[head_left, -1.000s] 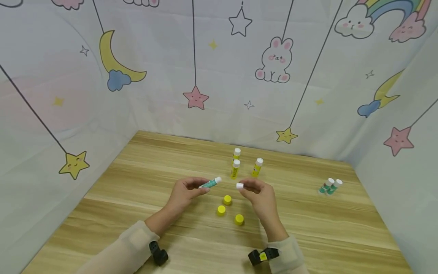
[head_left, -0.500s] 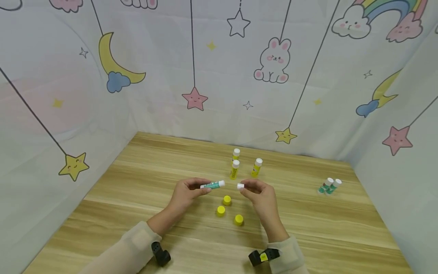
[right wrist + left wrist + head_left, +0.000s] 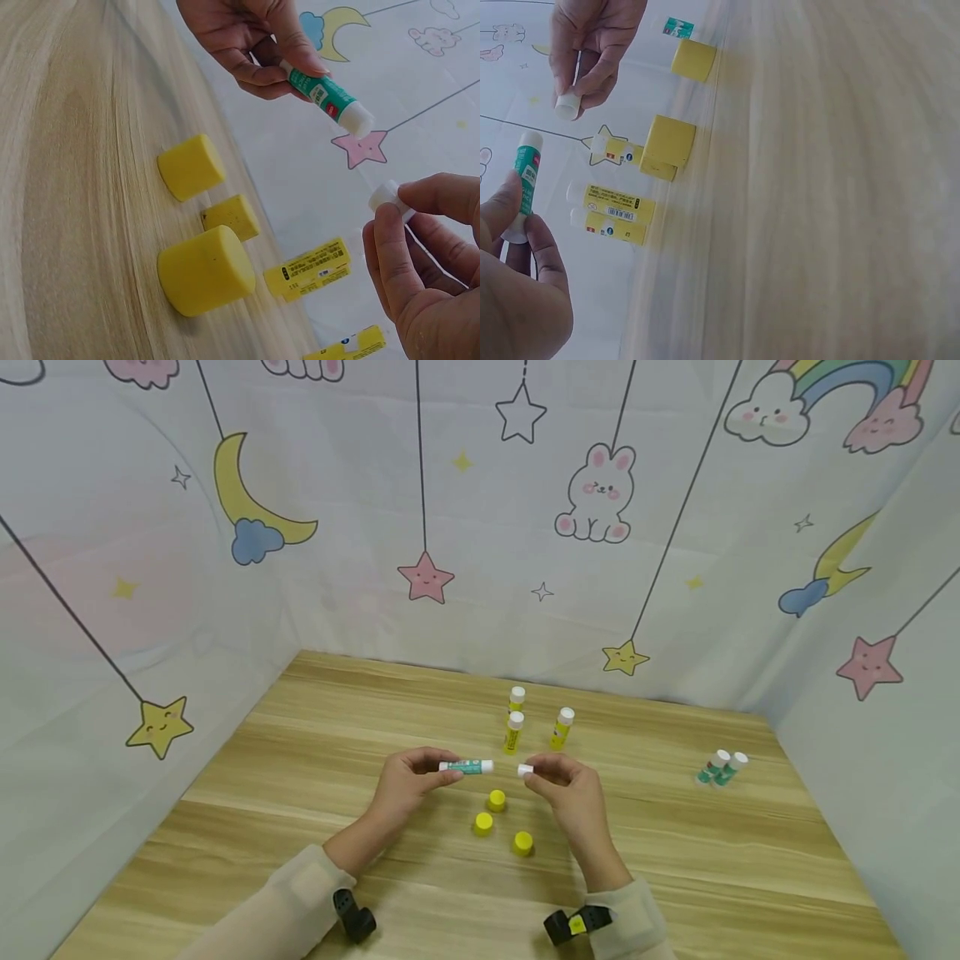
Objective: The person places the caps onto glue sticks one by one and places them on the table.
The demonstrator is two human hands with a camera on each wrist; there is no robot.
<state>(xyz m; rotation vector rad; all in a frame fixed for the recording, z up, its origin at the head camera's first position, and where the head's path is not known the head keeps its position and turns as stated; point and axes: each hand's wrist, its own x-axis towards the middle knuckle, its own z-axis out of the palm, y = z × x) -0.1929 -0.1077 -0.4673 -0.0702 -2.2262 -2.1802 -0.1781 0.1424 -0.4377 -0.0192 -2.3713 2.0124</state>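
Between thumb and fingers my left hand (image 3: 405,783) holds a green glue stick (image 3: 467,767) level above the table, its white end toward the right. My right hand (image 3: 573,789) pinches a small white cap (image 3: 526,771), a short gap away from that end. In the left wrist view the cap (image 3: 568,106) turns its hollow side toward the glue stick (image 3: 526,180). The right wrist view shows the glue stick's white end (image 3: 357,120) apart from the cap (image 3: 390,199). Below the hands, yellow caps (image 3: 483,823) stand on the table.
Several yellow glue sticks with white tops (image 3: 513,733) stand upright behind the hands. Two green glue sticks (image 3: 722,768) stand close together at the right. The wooden table (image 3: 300,727) meets a printed cloth backdrop (image 3: 360,527) at the back and sides.
The glue stick in my left hand has turned from tilted up to level, its white end now facing the cap. My right hand keeps its pinch on the cap, nearly still.
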